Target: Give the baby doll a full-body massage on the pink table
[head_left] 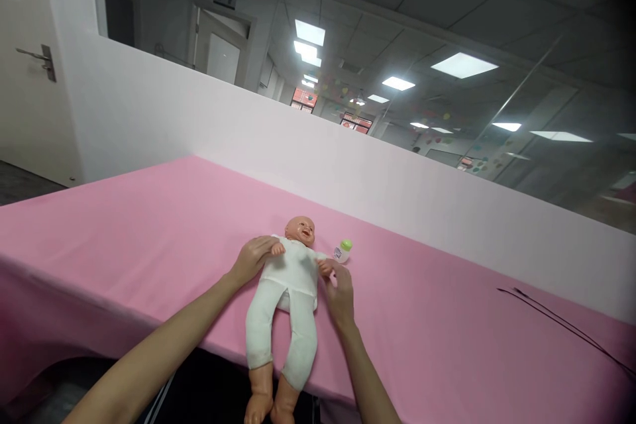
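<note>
A baby doll (293, 268) in a white top and trousers lies on its back on the pink-covered table (163, 232), its bare feet sticking out past the near edge. On the doll's left-of-picture side, my left hand (254, 258) is closed around its sleeved arm, with the doll's small hand showing beyond my fingers. My right hand (340, 290) grips the doll's other arm close to its hand; some of my fingertips are hidden there. A small toy bottle (342, 252) with a green cap lies just beyond my right hand, apart from it.
Thin dark cords (556, 321) lie across the table's right side. A low white wall (318, 146) runs along the back edge, with glass above it. At far left is a door (34, 79) with a lever handle.
</note>
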`<state>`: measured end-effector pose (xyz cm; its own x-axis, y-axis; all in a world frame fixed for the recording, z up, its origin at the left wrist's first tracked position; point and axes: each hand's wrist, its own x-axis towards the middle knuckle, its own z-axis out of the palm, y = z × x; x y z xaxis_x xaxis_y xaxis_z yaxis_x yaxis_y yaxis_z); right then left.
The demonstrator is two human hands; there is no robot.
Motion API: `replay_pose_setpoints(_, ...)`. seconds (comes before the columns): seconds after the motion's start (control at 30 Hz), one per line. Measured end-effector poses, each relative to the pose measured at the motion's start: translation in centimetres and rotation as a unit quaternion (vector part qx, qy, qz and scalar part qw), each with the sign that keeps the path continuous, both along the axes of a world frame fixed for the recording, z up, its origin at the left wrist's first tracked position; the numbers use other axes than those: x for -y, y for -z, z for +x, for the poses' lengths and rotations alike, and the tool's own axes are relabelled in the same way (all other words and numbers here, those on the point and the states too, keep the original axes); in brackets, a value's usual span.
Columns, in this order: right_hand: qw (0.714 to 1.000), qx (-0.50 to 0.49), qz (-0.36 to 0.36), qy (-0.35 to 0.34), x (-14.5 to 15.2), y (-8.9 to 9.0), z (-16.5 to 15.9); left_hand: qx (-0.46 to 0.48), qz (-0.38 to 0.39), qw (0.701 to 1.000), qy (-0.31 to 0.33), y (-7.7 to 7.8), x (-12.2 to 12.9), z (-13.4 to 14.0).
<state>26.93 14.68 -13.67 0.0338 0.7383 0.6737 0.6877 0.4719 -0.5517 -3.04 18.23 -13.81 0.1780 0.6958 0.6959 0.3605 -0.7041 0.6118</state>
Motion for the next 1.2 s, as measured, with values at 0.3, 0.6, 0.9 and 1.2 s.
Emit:
replay_pose_setpoints(0.3, 0.996, 0.084, -0.012, -0.038, 0.1, 0.3, -0.6, -0.024, -0.009, 0.998, 0.054, 0.4, -0.5, -0.2)
replay_pose_setpoints(0.6, 0.872, -0.469, -0.095, 0.098, -3.3, 2.4, 1.9, 0.335, -0.225, 0.908, -0.116, 3.8, -5.0, -1.3)
replay_pose_setpoints(0.9, 0.976, -0.195, -0.082, -0.052, -1.5, 1.1, 0.0, 0.119, -0.037, 0.992, -0.035, 2.0, -2.6, -0.4)
replay_pose_setpoints(1.2, 0.994, 0.021, -0.03, -0.103, -1.1, 1.8, -0.6, -0.019, 0.081, 0.997, -0.005, 2.7, -2.2, -0.1)
